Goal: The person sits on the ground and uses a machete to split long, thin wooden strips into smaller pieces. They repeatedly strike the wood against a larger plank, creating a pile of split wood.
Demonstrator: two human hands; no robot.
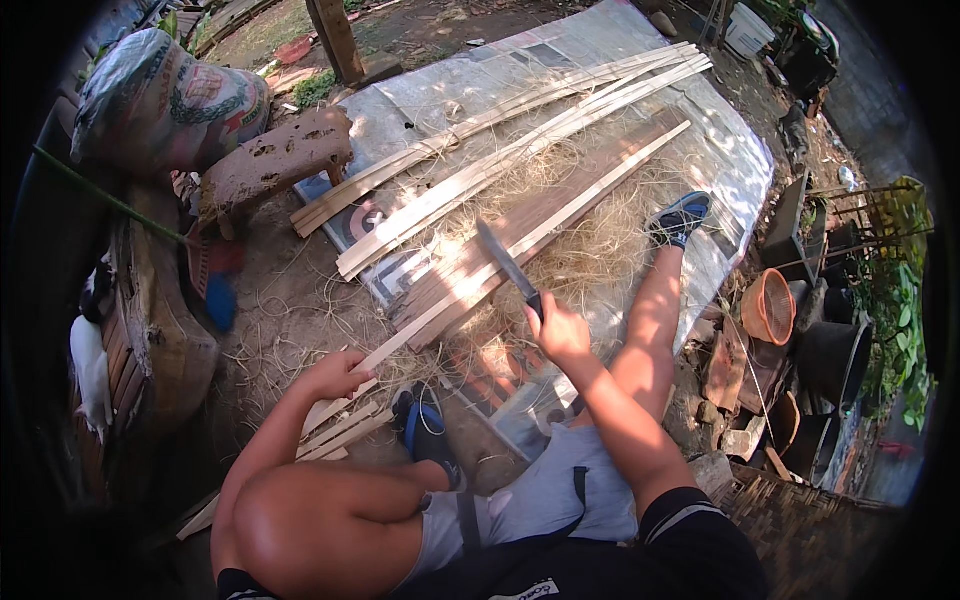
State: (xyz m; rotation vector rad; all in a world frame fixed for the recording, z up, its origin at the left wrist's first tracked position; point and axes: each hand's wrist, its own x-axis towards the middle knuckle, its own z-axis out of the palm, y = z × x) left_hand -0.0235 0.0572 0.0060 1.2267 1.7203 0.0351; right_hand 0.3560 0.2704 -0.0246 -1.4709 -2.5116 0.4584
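My left hand (337,377) is closed around the near end of a long pale wooden strip (520,248), which looks like split bamboo. The strip slants away to the far right over a brown plank (590,195). In my right hand (562,330) is a knife (508,262) with a dark handle. Its blade points up and to the left, over or against the strip; I cannot tell whether they touch. Thin curled shavings (590,245) lie in a heap around the plank. Beyond it, more pale strips (530,140) rest in two bundles.
A printed sheet (725,150) covers the ground under the work. Several short strips (345,432) lie by my left foot. At the left are a worn log stool (275,165), a stuffed sack (165,105) and a white cat (90,375). An orange basket (768,307) stands at the right.
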